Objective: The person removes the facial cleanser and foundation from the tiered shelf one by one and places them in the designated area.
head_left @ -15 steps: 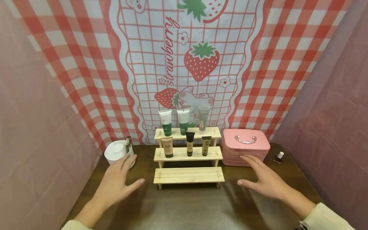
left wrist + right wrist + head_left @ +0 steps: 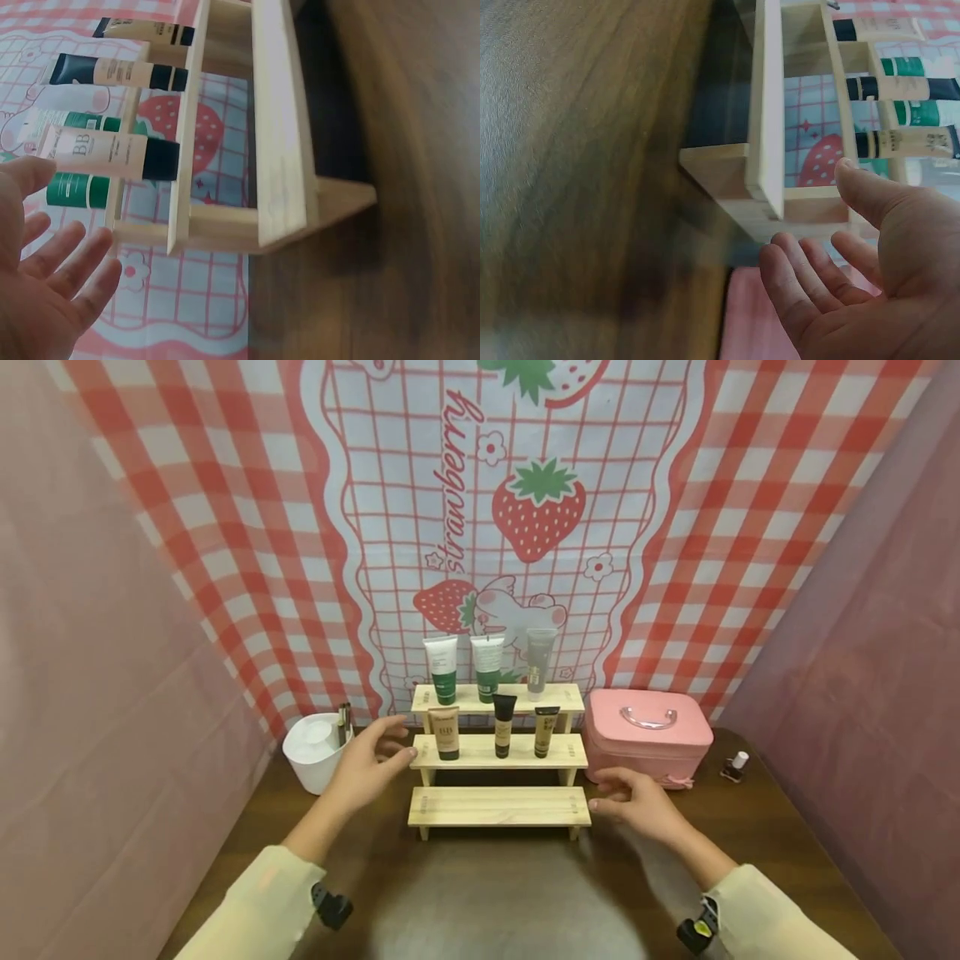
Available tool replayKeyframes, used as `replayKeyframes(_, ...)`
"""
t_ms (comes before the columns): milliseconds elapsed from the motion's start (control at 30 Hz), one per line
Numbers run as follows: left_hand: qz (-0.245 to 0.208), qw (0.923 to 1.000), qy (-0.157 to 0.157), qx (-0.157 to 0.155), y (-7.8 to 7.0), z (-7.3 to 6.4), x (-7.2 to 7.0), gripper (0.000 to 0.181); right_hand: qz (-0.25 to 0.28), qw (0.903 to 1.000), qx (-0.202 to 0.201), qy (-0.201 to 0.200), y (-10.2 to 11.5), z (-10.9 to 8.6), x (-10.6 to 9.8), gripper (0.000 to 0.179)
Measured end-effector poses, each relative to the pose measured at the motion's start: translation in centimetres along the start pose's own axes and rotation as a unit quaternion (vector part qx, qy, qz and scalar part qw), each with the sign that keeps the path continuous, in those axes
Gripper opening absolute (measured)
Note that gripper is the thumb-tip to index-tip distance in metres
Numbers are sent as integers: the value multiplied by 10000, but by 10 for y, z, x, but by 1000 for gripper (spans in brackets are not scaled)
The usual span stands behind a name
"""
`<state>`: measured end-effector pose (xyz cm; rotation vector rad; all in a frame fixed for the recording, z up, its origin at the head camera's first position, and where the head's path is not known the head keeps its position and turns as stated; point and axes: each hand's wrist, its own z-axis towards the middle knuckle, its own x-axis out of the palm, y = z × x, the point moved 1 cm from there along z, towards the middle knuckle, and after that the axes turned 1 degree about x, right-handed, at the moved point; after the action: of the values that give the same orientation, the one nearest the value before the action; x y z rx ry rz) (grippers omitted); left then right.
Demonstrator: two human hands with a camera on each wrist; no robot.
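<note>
**Left hand and right hand now farther inward, nearer opposite ends of a pale wooden 3-tier stand**

Both hands are empty, fingers loosely bent; whether either touches the stand cannot be told. Their opposed placement presumably gives balanced access to it. It rests between them on a dark wooden table. 2 white-and-green plastic tubes and 1 translucent grey tube top it; 3 beige-and-black tubes occupy the middle tier, upright, probably on caps for firm footing. Its slats look smooth, straight-edged and faintly grained.
</note>
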<state>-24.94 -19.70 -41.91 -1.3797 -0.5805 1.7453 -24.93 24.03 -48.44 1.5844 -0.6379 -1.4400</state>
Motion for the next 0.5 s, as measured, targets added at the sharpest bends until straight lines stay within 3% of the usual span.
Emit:
replayKeyframes(233,-428,9976,276,-469,-8,23,17,58,409,9976,558,-35,-16,7,15,61)
replayKeyframes(367,-435,9960,466,-632,-10,29,28,60,570,9956,745,-75,-19,5,22,65)
replayKeyframes(500,-460,9951,440,-757,-9,30,35,61,601,9944,859,-104,-19,4,25,67)
